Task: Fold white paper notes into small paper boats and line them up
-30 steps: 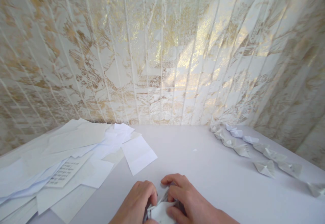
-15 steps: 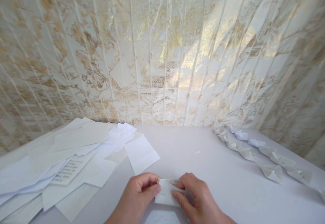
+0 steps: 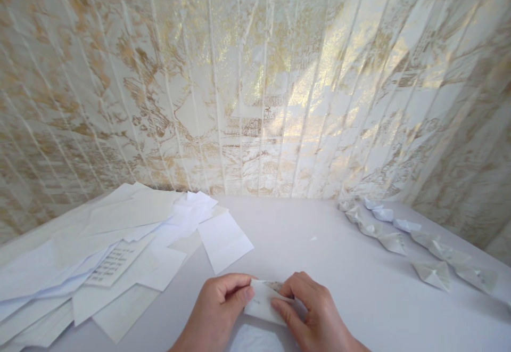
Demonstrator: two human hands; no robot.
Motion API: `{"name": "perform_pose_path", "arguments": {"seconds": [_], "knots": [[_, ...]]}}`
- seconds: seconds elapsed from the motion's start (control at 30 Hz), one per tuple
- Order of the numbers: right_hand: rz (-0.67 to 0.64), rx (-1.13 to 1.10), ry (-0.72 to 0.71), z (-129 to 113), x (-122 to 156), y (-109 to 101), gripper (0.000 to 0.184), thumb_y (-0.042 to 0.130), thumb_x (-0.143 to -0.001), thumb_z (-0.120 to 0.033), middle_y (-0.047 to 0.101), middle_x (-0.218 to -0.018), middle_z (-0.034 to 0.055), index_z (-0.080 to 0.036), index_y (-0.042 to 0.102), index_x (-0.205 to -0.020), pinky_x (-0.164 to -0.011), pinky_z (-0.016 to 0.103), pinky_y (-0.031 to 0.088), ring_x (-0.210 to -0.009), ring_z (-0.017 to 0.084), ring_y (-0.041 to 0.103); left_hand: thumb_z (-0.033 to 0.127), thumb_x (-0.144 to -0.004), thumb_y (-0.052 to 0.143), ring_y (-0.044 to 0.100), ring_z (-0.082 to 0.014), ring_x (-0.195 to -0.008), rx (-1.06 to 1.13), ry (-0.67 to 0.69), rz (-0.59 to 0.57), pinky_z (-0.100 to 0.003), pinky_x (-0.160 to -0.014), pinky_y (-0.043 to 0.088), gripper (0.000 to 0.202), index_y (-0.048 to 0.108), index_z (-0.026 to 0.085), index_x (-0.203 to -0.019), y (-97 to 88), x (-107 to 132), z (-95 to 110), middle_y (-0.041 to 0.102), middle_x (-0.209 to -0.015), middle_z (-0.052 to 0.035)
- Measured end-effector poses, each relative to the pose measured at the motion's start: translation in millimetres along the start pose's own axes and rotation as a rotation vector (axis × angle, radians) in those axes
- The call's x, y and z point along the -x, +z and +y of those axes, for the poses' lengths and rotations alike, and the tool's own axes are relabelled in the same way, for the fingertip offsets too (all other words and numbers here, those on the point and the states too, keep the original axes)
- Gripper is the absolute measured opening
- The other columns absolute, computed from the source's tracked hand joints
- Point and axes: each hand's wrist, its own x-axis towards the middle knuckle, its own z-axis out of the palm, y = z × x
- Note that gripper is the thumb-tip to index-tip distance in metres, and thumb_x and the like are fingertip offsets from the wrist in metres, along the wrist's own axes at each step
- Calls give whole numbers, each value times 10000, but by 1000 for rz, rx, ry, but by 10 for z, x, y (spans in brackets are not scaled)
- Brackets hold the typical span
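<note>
A small folded piece of white paper (image 3: 264,301) with faint print is held just above the white table (image 3: 339,272) at the bottom centre. My left hand (image 3: 217,312) pinches its left edge with thumb over curled fingers. My right hand (image 3: 315,314) grips its right side, thumb on top of the fold. Both hands are closed on the paper. Below them a pale patch shows on the table, partly hidden by my wrists.
A loose heap of white sheets (image 3: 91,256) covers the table's left side, one sheet (image 3: 223,240) lying nearest my hands. Several folded paper shapes (image 3: 399,235) lie in a row along the right. A gold-patterned curtain (image 3: 255,86) hangs behind the table.
The hands lifted the folded paper off the table near the bottom edge and now hold it flatter between them. The view has shifted slightly.
</note>
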Motion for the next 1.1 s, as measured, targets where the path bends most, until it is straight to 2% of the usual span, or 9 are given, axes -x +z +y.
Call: {"name": "perform_pose_path", "arguments": {"seconds": [0.2,0.47,0.63,0.73,0.83,0.93,1.1], "knots": [[44,16,-61,-4,8,4,168,492,-776,-172,567,-571,29,-169,501,-608,-523,228,413,-554,144,523,253,-756,550,566,-180,-704,-35,15,30,-225,-637,406,207,725,177,-838,-2,17,12,687,-702,-10],[139,48,-209,-18,-8,0,179,508,-772,-140,556,-552,26,-169,492,-596,-487,213,400,-521,134,508,281,-729,563,549,-176,-646,-19,-19,64,-232,-601,396,201,714,151,-747,4,37,27,672,-647,-18],[136,30,-206,-30,-14,-4,162,506,-773,-151,556,-563,26,-173,494,-613,-486,219,402,-532,142,509,288,-718,577,512,-156,-609,11,-26,87,-226,-584,377,188,676,140,-658,11,26,-2,635,-602,-6],[104,-63,-119,-29,-8,-7,153,502,-776,-179,579,-624,37,-177,490,-624,-531,234,428,-588,154,537,304,-709,582,487,-145,-582,64,-58,99,-225,-566,364,200,662,135,-638,21,27,-1,603,-572,5],[82,-210,94,-30,0,3,157,538,-757,-224,597,-645,21,-188,478,-618,-566,229,438,-598,148,554,325,-688,597,472,-141,-564,109,-99,118,-228,-552,351,212,649,131,-621,32,41,27,578,-551,12],[121,-343,273,-36,1,33,196,579,-731,-281,588,-608,-5,-195,474,-589,-576,228,430,-583,145,539,335,-677,604,469,-140,-559,136,-112,143,-229,-554,348,215,633,135,-603,42,52,53,564,-540,21],[184,-527,360,-46,-13,66,222,614,-693,-295,564,-588,-15,-190,473,-558,-579,238,413,-582,143,513,345,-669,607,467,-144,-559,144,-122,157,-232,-545,343,225,624,135,-593,43,49,62,558,-537,18]]}}
